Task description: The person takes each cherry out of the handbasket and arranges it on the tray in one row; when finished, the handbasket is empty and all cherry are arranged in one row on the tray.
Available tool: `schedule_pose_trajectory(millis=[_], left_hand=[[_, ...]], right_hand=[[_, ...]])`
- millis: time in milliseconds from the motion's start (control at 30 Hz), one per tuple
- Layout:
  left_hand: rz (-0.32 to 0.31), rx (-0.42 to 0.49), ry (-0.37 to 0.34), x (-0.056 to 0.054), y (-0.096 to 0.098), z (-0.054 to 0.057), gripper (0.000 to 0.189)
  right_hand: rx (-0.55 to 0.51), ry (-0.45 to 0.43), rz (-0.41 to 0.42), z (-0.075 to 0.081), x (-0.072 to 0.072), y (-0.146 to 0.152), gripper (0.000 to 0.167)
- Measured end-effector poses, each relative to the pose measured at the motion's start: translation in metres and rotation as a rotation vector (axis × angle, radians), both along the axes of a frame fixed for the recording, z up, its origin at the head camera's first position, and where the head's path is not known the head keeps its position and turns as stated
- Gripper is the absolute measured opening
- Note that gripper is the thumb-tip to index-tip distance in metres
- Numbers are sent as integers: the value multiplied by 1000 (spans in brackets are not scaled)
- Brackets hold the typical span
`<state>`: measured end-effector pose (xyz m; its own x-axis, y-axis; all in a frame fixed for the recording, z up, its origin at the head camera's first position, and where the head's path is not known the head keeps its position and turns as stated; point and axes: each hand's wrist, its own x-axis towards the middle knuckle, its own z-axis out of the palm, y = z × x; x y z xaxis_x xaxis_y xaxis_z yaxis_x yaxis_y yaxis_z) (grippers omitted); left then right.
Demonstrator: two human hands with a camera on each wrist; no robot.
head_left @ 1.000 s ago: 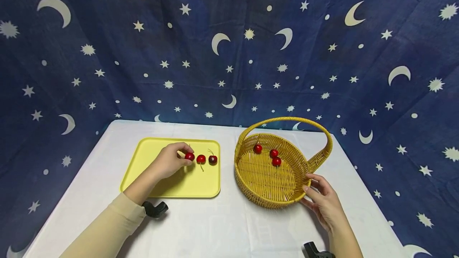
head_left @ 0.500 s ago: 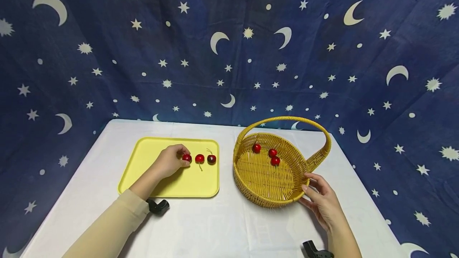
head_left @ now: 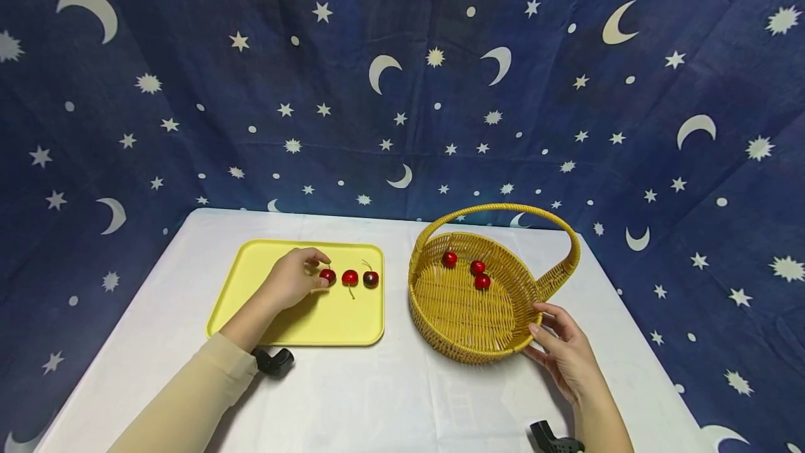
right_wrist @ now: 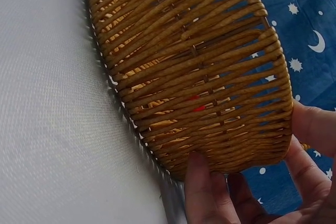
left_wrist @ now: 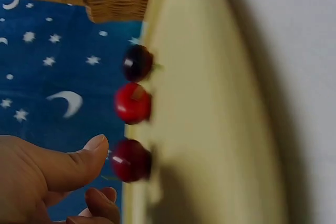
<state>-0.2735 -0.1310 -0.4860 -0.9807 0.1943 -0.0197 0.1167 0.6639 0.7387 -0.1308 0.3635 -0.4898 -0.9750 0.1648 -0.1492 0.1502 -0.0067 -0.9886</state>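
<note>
Three dark-red cherries lie in a row on the yellow tray (head_left: 295, 331): a left cherry (head_left: 328, 275), a middle cherry (head_left: 349, 277) and a darker right cherry (head_left: 370, 279). My left hand (head_left: 291, 282) is beside the left cherry. In the left wrist view, the thumb (left_wrist: 84, 163) and fingers stand apart from that cherry (left_wrist: 131, 160). A wicker basket (head_left: 465, 317) with a tall handle stands to the right, with three red cherries (head_left: 481, 282) inside. My right hand (head_left: 566, 351) grips its near right rim, thumb on top and fingers against the outer wall (right_wrist: 205, 93).
A white cloth (head_left: 377, 397) covers the table. Behind it hangs a dark blue curtain (head_left: 402, 89) with moons and stars. The basket's arched handle (head_left: 497, 208) rises above its rim. Black wrist straps (head_left: 273, 362) show on both forearms.
The left cherry, pinched one second ago, now rests on the tray. My left fingers have parted and drawn slightly back to the left. My right hand stays on the basket rim.
</note>
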Motion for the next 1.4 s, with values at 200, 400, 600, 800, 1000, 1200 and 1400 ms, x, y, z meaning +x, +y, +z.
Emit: schedule_pose_trajectory(millis=[200,400,600,800,1000,1200,1400], left_hand=[[-59,71,21,13,17,30,36],[-197,191,40,35,58,60,34],[-469,261,18,49,100,77,43],[-652,228,-43,45,144,77,54],[-712,170,-55,25,190,67,54],[-698,39,-97,6,227,50,62],[-611,-36,-180,-9,252,42,73]], right_hand=[[-4,-2,3,0,1,0,50],[-17,11,6,0,1,0,46],[-23,7,12,-2,2,2,47],[-23,12,10,-4,0,2,49],[-29,31,18,-4,-1,2,47],[-26,47,31,-5,-1,3,48],[-8,35,27,-5,-1,3,49]])
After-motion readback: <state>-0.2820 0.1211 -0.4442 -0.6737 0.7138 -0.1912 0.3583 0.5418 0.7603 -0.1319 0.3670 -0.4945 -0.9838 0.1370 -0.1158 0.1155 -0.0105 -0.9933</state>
